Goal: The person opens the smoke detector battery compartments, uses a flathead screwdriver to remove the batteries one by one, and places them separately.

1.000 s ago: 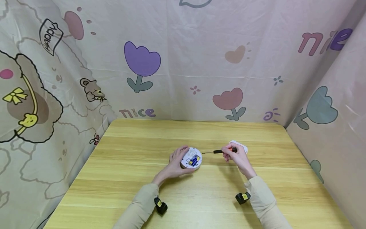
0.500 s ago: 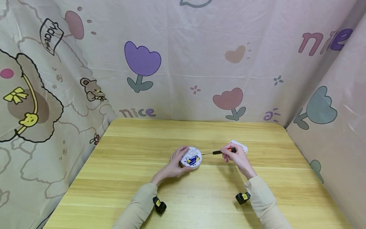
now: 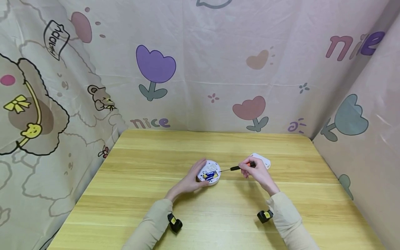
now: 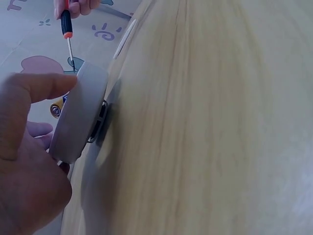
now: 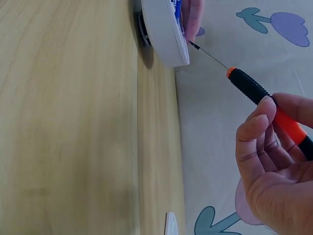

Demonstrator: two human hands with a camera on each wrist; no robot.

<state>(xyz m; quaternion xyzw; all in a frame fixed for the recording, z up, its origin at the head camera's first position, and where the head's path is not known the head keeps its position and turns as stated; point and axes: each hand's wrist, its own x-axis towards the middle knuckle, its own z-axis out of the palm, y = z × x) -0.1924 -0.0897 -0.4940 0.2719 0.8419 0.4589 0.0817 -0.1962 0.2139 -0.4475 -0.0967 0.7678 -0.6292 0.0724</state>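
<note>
A round white battery-powered device (image 3: 213,166) lies with its battery side up, showing blue-and-gold batteries (image 3: 210,175) in a recess. My left hand (image 3: 189,180) grips it by the rim, thumb at the near side and fingers at the far side. In the left wrist view, the device (image 4: 85,112) stands slightly off the wood on a dark fitting under it. My right hand (image 3: 257,173) pinches a thin screwdriver (image 3: 235,168) with a black-and-orange handle. The screwdriver's dark tip (image 5: 194,45) is right at the device's right edge, by the upper face.
A white plate-like cover (image 3: 265,161) lies on the wooden table (image 3: 150,166) just beyond my right hand, partly hidden by it. Black wrist cameras (image 3: 175,224) sit on both sleeves. Printed fabric (image 3: 200,62) hangs behind the table and along both sides.
The screwdriver has moved left and slightly nearer to me, its tip passing from beside the device to over its right edge. The left hand and device have shifted only slightly.
</note>
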